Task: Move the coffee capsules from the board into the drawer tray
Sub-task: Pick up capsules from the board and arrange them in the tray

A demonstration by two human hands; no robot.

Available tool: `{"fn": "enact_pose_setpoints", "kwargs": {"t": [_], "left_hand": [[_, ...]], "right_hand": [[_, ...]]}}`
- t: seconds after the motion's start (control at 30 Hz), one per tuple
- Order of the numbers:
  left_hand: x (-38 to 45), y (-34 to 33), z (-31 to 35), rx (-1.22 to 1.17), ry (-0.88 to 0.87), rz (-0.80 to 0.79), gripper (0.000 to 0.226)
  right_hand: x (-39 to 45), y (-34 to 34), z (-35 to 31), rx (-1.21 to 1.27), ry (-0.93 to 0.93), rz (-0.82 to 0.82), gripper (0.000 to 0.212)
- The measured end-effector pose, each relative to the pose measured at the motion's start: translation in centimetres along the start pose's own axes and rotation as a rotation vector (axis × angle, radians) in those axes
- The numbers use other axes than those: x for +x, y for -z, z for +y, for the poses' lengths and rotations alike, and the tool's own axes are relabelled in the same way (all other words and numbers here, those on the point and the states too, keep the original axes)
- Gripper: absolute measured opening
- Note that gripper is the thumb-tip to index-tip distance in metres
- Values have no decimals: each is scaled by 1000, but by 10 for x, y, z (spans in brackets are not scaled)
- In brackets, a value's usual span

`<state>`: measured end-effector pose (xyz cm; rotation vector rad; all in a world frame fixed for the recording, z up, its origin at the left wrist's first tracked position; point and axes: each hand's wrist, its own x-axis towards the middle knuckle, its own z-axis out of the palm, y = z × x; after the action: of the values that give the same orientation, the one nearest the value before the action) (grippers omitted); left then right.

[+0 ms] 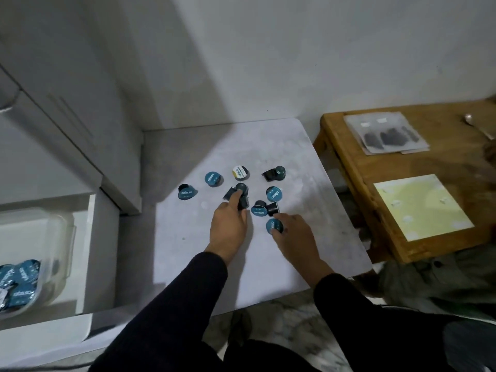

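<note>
A dark capsule (240, 189) is being pinched by the left hand (228, 226) on the board (295, 162); a teal-lidded capsule (274, 226) is being gripped by the right hand (295, 237).

Capsule lids (212, 178) bear print, too blurred to read.

Teal-lidded coffee capsules (273, 194) scattered on the white board (308, 253); more in the drawer tray (60, 237).
</note>
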<state>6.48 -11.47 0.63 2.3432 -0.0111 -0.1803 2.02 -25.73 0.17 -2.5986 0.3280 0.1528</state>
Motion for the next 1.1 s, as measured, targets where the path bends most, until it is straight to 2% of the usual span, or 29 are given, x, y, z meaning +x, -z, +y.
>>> {"fn": "enact_pose_setpoints", "kwargs": {"t": [0.17,0.57,0.83,1.1], "left_hand": [[4,-7,-3,-54,29,24,26],[2,-12,0,-386,233,123,13],[3,-16,-4,-437,305,163,11],[-2,1,1,-485,281,180,23]], "right_hand": [[4,-1,2,40,16,-33,33],[8,0,7,111,36,-54,33],[5,4,7,184,23,-5,26],[11,10,0,402,-60,14,16]]}}
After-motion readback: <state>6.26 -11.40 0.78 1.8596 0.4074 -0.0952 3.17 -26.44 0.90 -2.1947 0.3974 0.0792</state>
